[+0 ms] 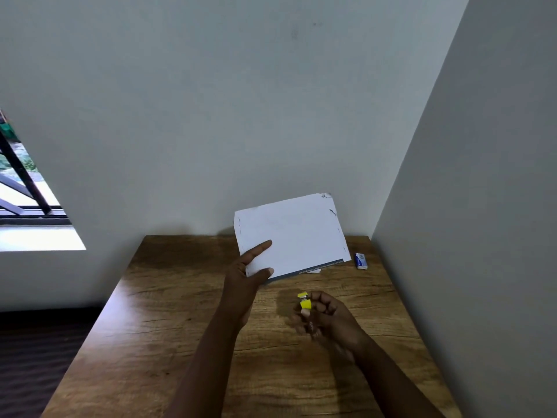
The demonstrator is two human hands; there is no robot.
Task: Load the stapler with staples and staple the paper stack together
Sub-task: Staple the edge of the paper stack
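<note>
Window (27, 191) at far left, set in a pale wall. Wooden table (168, 327) occupies the lower frame. Left hand (245, 277) grips the paper stack (297, 233) at its near-left corner, thumb on top, fingers beneath; stack is raised off the table and tilted toward the camera. Right hand (324, 315) is curled round a yellow stapler (304, 301), held above the table just below the stack; only the stapler's tip shows. Small blue-and-white staple box (360, 260) lies on the table near the right wall.
</note>
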